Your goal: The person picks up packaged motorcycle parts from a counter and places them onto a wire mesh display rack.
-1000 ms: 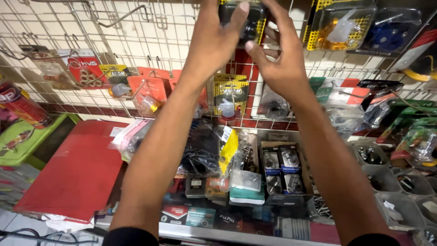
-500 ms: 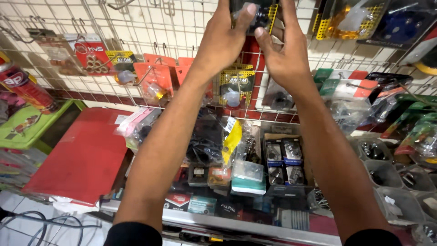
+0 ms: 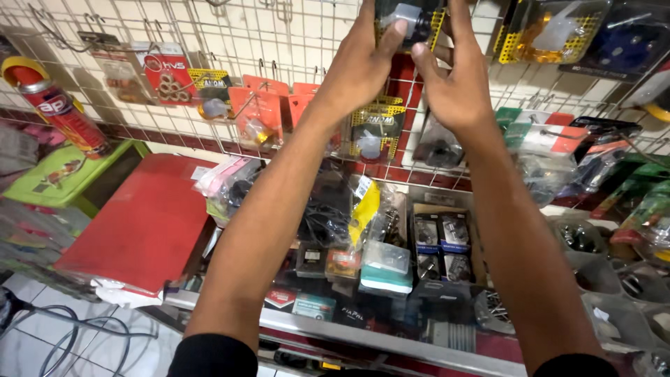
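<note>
My left hand (image 3: 359, 66) and my right hand (image 3: 457, 84) are both raised to the top of the view, fingers closed around a blister-packed part (image 3: 412, 17) with a yellow-and-black card. My left thumb lies across the clear bubble at the front; my right fingers press the right edge of the pack. The pack is held up against the white wire grid panel (image 3: 230, 35) on the far wall, its upper portion cut off by the frame edge.

Below my hands, a second yellow-carded pack (image 3: 377, 129) hangs on the grid, with orange-carded packs (image 3: 258, 105) to its left. A red spray can (image 3: 52, 105) stands tilted at far left. Near me, under my forearms, a counter carries small boxed and bagged parts (image 3: 384, 262). A red flat box (image 3: 143, 223) lies to the left of them.
</note>
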